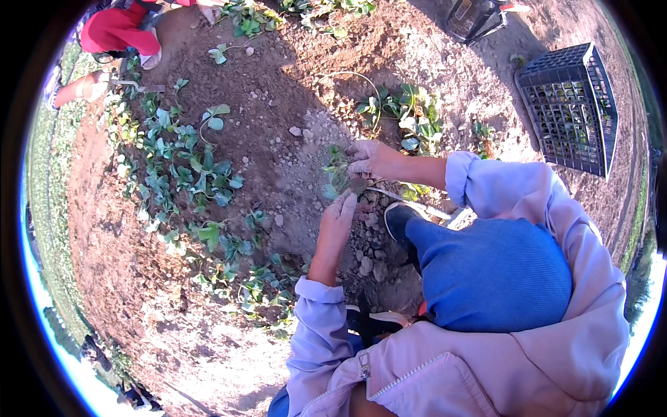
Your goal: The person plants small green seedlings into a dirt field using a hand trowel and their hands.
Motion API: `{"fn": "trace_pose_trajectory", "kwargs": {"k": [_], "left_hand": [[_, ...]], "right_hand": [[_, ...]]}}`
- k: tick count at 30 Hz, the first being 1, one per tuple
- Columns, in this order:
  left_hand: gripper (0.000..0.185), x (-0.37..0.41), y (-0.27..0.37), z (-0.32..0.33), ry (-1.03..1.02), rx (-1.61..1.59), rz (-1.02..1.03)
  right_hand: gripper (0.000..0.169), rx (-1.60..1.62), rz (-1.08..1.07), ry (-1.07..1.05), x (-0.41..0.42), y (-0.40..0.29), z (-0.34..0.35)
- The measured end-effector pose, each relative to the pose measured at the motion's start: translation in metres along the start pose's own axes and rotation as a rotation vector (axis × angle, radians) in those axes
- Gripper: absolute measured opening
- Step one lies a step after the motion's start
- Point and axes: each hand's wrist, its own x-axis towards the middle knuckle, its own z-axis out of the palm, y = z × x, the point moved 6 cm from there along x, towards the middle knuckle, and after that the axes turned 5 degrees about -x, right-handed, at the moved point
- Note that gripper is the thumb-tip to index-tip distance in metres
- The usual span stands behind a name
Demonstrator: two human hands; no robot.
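Note:
A small leafy plant, blurred and apparently a strawberry plant, is held between my two hands just above the soil. My right hand, dusted with dirt, has its bent fingers around the stems. From below, my left hand pinches at the plant's lower end, where a dark brown clump shows between the hands. Part of the plant is hidden behind my fingers. Close to my dark shoe, a thin pale strip runs over the ground; I cannot tell what it is.
Leafy plants with runners lie in a band at left; another clump sits beyond my right hand. A black plastic crate stands at right, a dark container farther off. Another person's hand holds a metal hand tool.

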Motion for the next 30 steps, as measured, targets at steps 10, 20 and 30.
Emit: {"fn": "trace_pose_trajectory", "kwargs": {"k": [10,20,30], "left_hand": [[0.033,-0.010,0.052,-0.004,0.153,0.898,0.868],[0.019,0.004,-0.007,-0.041,0.023,0.067,0.312],[0.006,-0.029,-0.025,-0.107,0.365,-0.240,0.252]], "right_hand": [[0.043,0.143,0.032,-0.240,-0.006,0.001,0.027],[0.046,0.288,0.091,-0.357,-0.012,-0.002,0.042],[0.028,-0.838,-0.302,-0.061,-0.040,0.035,0.015]]}}
